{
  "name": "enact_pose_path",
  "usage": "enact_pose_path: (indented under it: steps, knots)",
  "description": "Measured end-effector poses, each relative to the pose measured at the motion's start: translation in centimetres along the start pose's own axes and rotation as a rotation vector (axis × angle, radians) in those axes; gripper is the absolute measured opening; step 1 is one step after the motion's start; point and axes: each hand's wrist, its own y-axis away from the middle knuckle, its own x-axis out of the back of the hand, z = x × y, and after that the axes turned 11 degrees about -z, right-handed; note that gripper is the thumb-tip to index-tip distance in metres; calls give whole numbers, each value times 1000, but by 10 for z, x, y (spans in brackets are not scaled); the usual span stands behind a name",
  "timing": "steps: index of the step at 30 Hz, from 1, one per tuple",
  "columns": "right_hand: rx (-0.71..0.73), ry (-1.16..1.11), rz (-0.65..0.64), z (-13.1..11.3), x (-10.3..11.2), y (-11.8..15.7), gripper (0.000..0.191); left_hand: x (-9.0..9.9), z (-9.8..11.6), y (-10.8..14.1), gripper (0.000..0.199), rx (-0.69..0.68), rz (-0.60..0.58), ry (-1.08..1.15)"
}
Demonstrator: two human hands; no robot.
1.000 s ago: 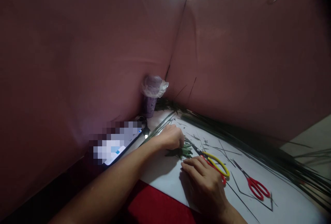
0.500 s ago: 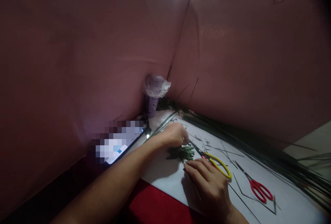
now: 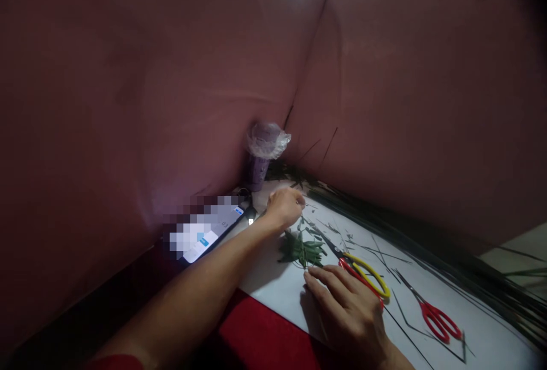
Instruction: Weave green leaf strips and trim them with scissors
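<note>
A small green woven leaf piece (image 3: 300, 248) lies on the white sheet (image 3: 273, 279). My left hand (image 3: 284, 208) hovers just beyond it, fingers pinched on a thin green leaf strip (image 3: 304, 223) that runs down to the piece. Flat on the sheet rests my right hand (image 3: 347, 308), fingertips pressing the near edge of the woven piece. Yellow-handled scissors (image 3: 363, 274) lie right beside that hand, and red-handled scissors (image 3: 436, 317) sit farther right.
A phone (image 3: 205, 232) with a lit screen lies at the left by the pink sofa back (image 3: 171, 85). A purple cup (image 3: 258, 162) wrapped in plastic stands in the corner. Long dark green leaves (image 3: 448, 250) are piled along the sofa base.
My left hand has lifted off the woven piece and moved up and away, drawing the thin strip out. My right hand stays pressed near the piece. The view shifted slightly.
</note>
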Motion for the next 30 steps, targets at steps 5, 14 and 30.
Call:
enact_pose_path:
  steps: [5,14,30]
  knots:
    - [2,11,-18,0,4,-1,22,-2,-1,0,17,22,-11,-14]
    - [26,-40,-122,4,-2,3,25,-9,-5,-2,14,45,-56,-51]
    - [56,-59,-26,-5,9,-7,23,-6,-5,-2,23,69,-35,-106]
